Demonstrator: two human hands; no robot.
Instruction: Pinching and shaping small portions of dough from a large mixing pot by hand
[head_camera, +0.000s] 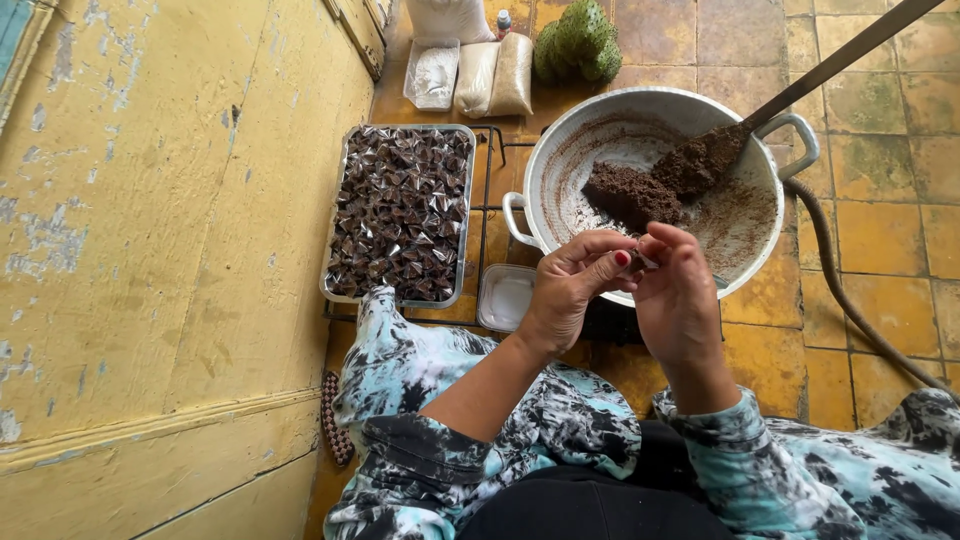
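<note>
Crumbly dark-brown mixture (640, 190) lies heaped in the wide white-enamel basin (560, 160) just beyond both hands, a long metal spoon (760, 105) dug into it. The left hand (572, 285) and right hand (675, 290) meet fingertip to fingertip, pinched together on a tiny piece too small to identify. Off past the left hand, a shiny metal tray (335, 290) brims with glossy, pointed wrapped cones (400, 210).

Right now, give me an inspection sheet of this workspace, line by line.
Surface: worn yellow floor tiles, stained.
Job's things: a small piece pinched between both hands, mostly hidden; white pan with brown mix and a loaded spoon; tray full of dark wrapped cones.
Clutter: three bags, a spiky green fruit, a small white tub.
Grippers: left hand and right hand meet fingertip to fingertip over the pan's near rim.
Cables: a hose runs along the floor past the pan.
Surroundings: peeling yellow wall at left.
</note>
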